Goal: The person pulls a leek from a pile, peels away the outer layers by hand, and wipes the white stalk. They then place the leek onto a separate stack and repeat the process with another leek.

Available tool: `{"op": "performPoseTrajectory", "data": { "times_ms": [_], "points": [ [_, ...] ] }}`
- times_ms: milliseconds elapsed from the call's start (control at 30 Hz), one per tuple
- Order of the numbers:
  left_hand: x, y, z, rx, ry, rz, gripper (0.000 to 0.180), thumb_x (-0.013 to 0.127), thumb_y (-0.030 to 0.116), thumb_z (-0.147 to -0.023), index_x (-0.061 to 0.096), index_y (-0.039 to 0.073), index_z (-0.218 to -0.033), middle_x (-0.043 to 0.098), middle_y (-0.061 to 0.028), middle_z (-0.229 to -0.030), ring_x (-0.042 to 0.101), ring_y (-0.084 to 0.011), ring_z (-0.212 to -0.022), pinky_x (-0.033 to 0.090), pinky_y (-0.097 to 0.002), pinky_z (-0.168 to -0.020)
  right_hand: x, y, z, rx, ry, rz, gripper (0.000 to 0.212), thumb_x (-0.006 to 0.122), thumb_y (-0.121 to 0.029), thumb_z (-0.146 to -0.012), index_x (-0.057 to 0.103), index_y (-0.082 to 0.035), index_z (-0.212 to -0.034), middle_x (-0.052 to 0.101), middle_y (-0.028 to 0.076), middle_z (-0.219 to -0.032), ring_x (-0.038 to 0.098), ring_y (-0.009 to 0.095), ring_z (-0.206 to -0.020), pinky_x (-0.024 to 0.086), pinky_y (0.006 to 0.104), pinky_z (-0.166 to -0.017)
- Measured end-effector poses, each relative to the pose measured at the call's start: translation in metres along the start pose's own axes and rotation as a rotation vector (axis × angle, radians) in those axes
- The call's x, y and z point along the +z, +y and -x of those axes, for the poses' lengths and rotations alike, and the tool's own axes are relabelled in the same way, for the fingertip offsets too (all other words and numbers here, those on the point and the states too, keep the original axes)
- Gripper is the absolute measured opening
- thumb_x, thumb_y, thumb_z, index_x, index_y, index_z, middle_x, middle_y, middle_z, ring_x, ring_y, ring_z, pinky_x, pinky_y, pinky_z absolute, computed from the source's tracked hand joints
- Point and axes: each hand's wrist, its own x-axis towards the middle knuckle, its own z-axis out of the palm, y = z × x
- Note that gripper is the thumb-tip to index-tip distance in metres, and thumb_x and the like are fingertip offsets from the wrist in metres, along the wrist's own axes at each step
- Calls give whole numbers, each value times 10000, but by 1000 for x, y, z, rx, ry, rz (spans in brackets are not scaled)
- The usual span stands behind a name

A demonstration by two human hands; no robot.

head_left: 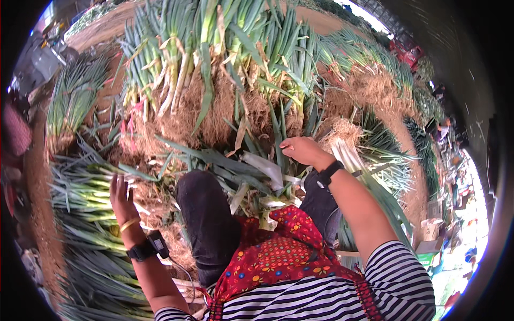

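Note:
My left hand [123,202] is at the left, open with its fingers stretched out, beside a pile of long green onions [85,187]. Nothing shows in its grasp. Over my right knee, my right hand [304,150] is closed, its thumb and fingertips drawn together. Whatever it may hold is too small or hidden to name. Loose green leaves [225,163] and a pale peeled strip [266,167] lie between my knees and the standing bunches. Next to my right forearm are trimmed green onions with white stems [349,155].
Tall bunches of green onions [214,64] with matted brown roots [187,117] stand ahead of me. More bunches lean at the far left [75,99] and far right [369,59]. A green and white box [428,254] sits at the right. A red patterned apron [278,257] covers my lap.

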Motion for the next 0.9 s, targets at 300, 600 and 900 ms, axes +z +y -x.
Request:
{"op": "performPoseTrajectory", "data": {
  "times_ms": [300, 600, 900],
  "points": [
    [301, 16, 29, -123, -641, 128, 493, 521, 229, -896, 363, 28, -1318, 452, -124, -1300, 440, -221, -1180, 337, -325, -979, 49, 78, -97, 158, 104, -307, 430, 636, -272, -760, 569, -15, -1099, 626, 179, -1009, 606, 302, -936, 467, 372, -832],
    [344, -65, -2, -474, -519, 75, 434, 564, 211, -874, 443, 100, -1275, 541, -8, -1149, 516, -103, -959, 406, -272, -824, 124, 108, -141, 404, 129, -490, 1020, 732, -319, -686, 73, 2, -1394, 467, 287, -1220, 484, 405, -1105, 389, 394, -941],
    [358, -54, -22, -488, -496, 127, 444, 533, 180, -884, 403, 81, -1297, 546, -14, -1132, 524, -105, -943, 420, -272, -824, 193, 40, -62, -230, -608, -155, 507, 528, -263, -794, 433, -140, -1277, 543, 158, -1171, 557, 338, -1023, 445, 420, -858]
  ]
}}
